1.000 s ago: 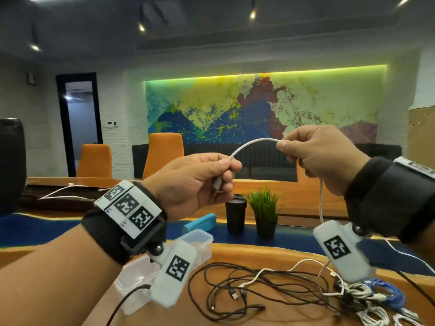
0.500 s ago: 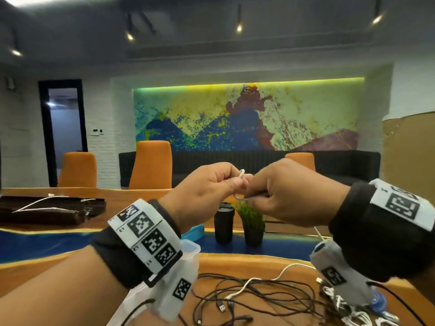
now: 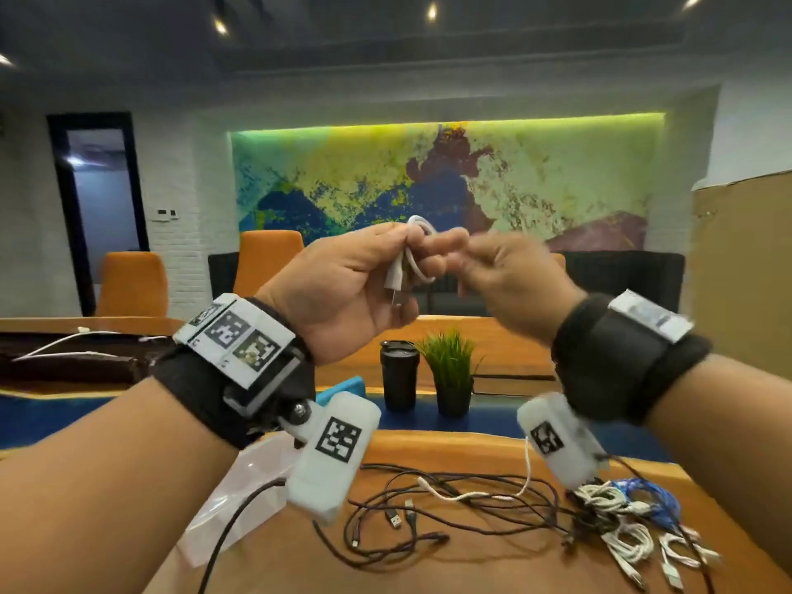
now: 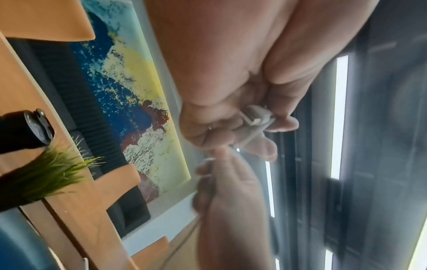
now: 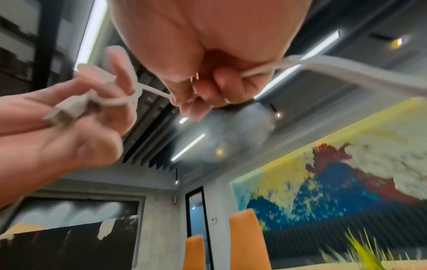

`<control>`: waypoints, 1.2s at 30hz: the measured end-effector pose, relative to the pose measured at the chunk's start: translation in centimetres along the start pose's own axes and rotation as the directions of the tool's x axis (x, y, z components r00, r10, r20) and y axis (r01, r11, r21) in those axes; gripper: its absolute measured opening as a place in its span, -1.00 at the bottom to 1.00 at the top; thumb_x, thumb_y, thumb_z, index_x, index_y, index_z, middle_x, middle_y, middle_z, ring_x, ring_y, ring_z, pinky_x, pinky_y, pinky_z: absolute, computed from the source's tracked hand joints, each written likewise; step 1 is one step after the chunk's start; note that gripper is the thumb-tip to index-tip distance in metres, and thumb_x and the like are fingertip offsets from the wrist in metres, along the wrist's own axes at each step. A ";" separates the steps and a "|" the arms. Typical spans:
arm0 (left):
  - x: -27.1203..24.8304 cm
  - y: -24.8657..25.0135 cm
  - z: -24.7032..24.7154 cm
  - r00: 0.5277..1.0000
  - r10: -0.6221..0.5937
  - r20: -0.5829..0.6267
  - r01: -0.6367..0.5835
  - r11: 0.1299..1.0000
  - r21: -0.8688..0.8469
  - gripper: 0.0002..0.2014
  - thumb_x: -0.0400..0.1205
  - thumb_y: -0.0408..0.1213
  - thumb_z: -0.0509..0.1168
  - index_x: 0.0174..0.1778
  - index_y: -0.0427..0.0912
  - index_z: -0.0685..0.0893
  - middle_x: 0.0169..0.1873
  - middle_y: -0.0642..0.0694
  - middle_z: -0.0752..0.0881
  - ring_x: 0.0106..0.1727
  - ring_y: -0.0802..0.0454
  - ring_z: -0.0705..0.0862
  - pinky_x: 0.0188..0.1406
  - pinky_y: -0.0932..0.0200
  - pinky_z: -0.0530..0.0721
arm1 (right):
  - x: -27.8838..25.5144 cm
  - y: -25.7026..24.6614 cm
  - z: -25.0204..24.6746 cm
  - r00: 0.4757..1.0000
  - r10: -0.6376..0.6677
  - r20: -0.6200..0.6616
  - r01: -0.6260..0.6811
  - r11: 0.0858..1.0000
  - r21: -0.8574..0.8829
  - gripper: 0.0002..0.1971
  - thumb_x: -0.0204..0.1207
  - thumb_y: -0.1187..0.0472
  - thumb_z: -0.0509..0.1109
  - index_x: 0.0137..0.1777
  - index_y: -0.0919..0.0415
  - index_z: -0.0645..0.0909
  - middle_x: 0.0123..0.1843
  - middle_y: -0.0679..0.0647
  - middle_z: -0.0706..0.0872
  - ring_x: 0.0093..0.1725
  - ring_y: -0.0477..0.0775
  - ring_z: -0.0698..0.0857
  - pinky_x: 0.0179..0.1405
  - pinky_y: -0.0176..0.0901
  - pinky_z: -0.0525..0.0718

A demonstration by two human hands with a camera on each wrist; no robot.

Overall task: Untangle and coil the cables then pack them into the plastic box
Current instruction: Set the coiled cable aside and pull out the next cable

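Both hands are raised at chest height over the table. My left hand (image 3: pixel 403 267) pinches the plug end of a white cable (image 3: pixel 418 250), with one small loop of it wound round the fingers (image 5: pixel 126 85). Just to its right, my right hand (image 3: pixel 484 267) grips the same white cable (image 5: pixel 261 71), which trails down to the table (image 3: pixel 528 465). A tangle of black cables (image 3: pixel 450 508) lies below. The clear plastic box (image 3: pixel 240 499) sits under my left forearm, mostly hidden.
Coiled white and blue cables (image 3: pixel 630 520) lie at the table's right. A black cup (image 3: pixel 398 373) and a small green plant (image 3: pixel 450 370) stand beyond the tangle. A blue object (image 3: pixel 343 390) peeks behind my left wrist. Orange chairs stand further back.
A second ago the hands were apart with the white cable stretched between them. They came together, and a loop of cable now lies round my left fingers.
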State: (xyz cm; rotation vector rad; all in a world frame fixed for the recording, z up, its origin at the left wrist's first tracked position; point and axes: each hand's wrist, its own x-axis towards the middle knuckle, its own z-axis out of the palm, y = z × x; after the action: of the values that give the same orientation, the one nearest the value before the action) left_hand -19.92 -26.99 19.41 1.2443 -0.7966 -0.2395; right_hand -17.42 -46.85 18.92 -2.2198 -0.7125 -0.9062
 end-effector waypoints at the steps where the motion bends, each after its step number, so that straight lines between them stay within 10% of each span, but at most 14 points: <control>1: 0.2 -0.1 0.0 0.999 0.034 -0.037 -0.034 0.999 0.015 -0.75 0.82 -0.23 0.01 -0.08 -0.06 0.56 0.34 -0.02 0.72 0.08 0.13 0.71 -0.10 0.10 0.49 | -0.8 -0.1 0.8 0.993 0.026 0.116 -0.023 0.999 -0.026 -0.81 0.68 0.21 0.30 -0.04 0.14 0.76 -0.27 0.08 0.76 -0.26 0.01 0.70 -0.16 0.01 0.69; 3: 0.6 -0.9 -0.6 0.984 0.132 -0.121 -0.089 0.947 0.309 -0.74 0.83 -0.27 0.02 -0.07 -0.11 0.59 0.37 -0.06 0.71 0.26 0.10 0.72 0.07 0.12 0.61 | -2.3 -1.2 1.6 0.942 0.014 0.337 0.038 0.989 -0.146 -0.81 0.68 0.13 0.31 -0.04 0.13 0.74 -0.25 0.02 0.74 -0.26 -0.07 0.67 -0.21 -0.16 0.65; 5: 0.6 -2.0 -1.2 0.974 0.217 -0.065 -0.111 0.706 0.699 -0.75 0.82 -0.32 0.08 -0.07 -0.19 0.64 0.25 0.03 0.75 0.28 0.25 0.69 0.21 0.25 0.63 | -2.6 -2.6 0.9 0.917 -0.032 0.397 0.139 0.959 -0.246 -0.77 0.65 0.08 0.34 -0.22 0.10 0.70 -0.36 -0.03 0.65 -0.35 -0.12 0.57 -0.38 -0.33 0.51; 8: 0.2 -2.9 -2.0 0.983 0.183 0.005 -0.093 0.478 0.873 -0.75 0.80 -0.30 0.13 -0.06 -0.26 0.68 -0.26 0.19 0.69 -0.21 0.46 0.63 -0.20 0.52 0.51 | -1.5 -3.7 -1.8 0.953 -0.071 0.296 0.146 0.959 -0.242 -0.83 0.55 0.07 0.47 -0.27 0.04 0.73 -0.39 -0.07 0.68 -0.35 -0.13 0.61 -0.39 -0.32 0.54; 13: -0.8 -3.0 -1.6 0.998 -0.051 -0.027 0.058 0.902 0.428 -0.69 0.81 -0.29 0.04 0.00 -0.25 0.71 0.02 -0.01 0.82 0.05 -0.23 0.64 -0.30 0.36 0.51 | 0.5 -2.2 -3.4 0.985 -0.130 0.111 0.140 0.986 -0.092 -0.87 0.53 0.12 0.50 -0.04 0.13 0.83 -0.20 -0.03 0.81 -0.17 -0.03 0.75 -0.08 0.02 0.74; 15: -1.2 -2.1 -1.3 0.996 -0.086 0.023 0.080 0.981 0.176 -0.66 0.79 -0.23 0.07 0.09 -0.30 0.74 0.08 -0.15 0.74 -0.14 -0.02 0.58 -0.34 0.31 0.49 | 0.2 -1.0 -2.1 0.995 -0.056 0.086 0.056 0.998 -0.001 -0.82 0.61 0.16 0.42 0.02 0.22 0.82 -0.16 0.07 0.82 -0.14 0.04 0.75 -0.01 0.09 0.71; 20: -0.6 -1.6 -0.8 0.993 0.065 -0.101 -0.046 0.982 0.181 -0.71 0.83 -0.22 0.02 0.04 -0.21 0.63 0.24 -0.05 0.77 0.06 0.15 0.73 -0.14 0.22 0.57 | -3.2 -1.5 1.8 0.901 0.041 0.432 0.022 0.990 -0.141 -0.75 0.71 0.04 0.25 0.00 0.14 0.70 -0.23 0.01 0.69 -0.24 -0.02 0.64 -0.19 -0.12 0.62; 24: -0.3 -4.1 -1.8 0.982 0.181 -0.056 -0.064 0.597 0.800 -0.75 0.81 -0.30 0.10 -0.07 -0.20 0.66 -0.10 0.21 0.73 -0.06 0.46 0.67 -0.08 0.43 0.55 | -2.9 -4.2 0.1 0.863 -0.103 0.496 0.272 0.920 -0.282 -0.77 0.64 0.06 0.36 -0.22 0.13 0.63 -0.38 -0.08 0.57 -0.36 -0.18 0.54 -0.38 -0.37 0.47; 28: -1.3 -4.2 -1.8 0.993 0.003 -0.122 0.066 0.827 0.559 -0.69 0.83 -0.27 0.03 -0.10 -0.21 0.63 -0.05 0.03 0.83 0.09 -0.14 0.69 -0.24 0.33 0.48 | -0.3 -2.8 -2.3 0.961 -0.114 0.251 0.167 0.965 -0.204 -0.85 0.59 0.08 0.44 -0.02 0.08 0.81 -0.23 -0.04 0.78 -0.20 -0.08 0.70 -0.12 -0.10 0.66; 31: -1.9 -2.8 -0.1 0.994 -0.090 -0.057 0.099 0.978 0.185 -0.64 0.82 -0.24 -0.02 -0.10 -0.21 0.64 -0.04 -0.11 0.79 -0.15 0.06 0.61 -0.30 0.24 0.42 | -0.2 -0.5 -1.0 0.993 -0.040 0.111 0.040 0.999 -0.003 -0.82 0.64 0.16 0.39 0.02 0.20 0.81 -0.18 0.21 0.80 -0.17 0.18 0.71 -0.05 0.15 0.67; 34: -1.4 -2.0 0.3 0.996 0.012 -0.084 -0.002 0.993 0.114 -0.52 0.82 -0.21 -0.02 -0.25 -0.07 0.76 0.15 -0.12 0.80 -0.05 0.08 0.66 -0.18 0.13 0.45 | -2.5 0.4 2.3 0.956 0.051 0.290 -0.059 0.998 0.020 -0.77 0.71 0.16 0.28 -0.02 0.20 0.76 -0.26 0.22 0.72 -0.34 -0.07 0.58 -0.22 -0.02 0.62; 36: -0.8 -2.6 -0.2 0.975 0.154 -0.157 -0.065 0.884 0.462 -0.58 0.84 -0.22 0.00 -0.12 -0.14 0.74 0.25 -0.04 0.78 0.13 0.10 0.72 0.02 0.10 0.56 | -4.2 -0.5 3.6 0.880 0.057 0.471 -0.028 0.997 -0.070 -0.79 0.72 0.12 0.26 -0.09 0.02 0.70 -0.33 -0.08 0.65 -0.36 -0.21 0.55 -0.31 -0.34 0.53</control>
State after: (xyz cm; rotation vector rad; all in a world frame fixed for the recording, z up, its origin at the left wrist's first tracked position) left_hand -19.72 -27.27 16.70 1.6296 -0.7775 0.1724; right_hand -18.83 -44.97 13.92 -2.5311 -0.8563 -0.3577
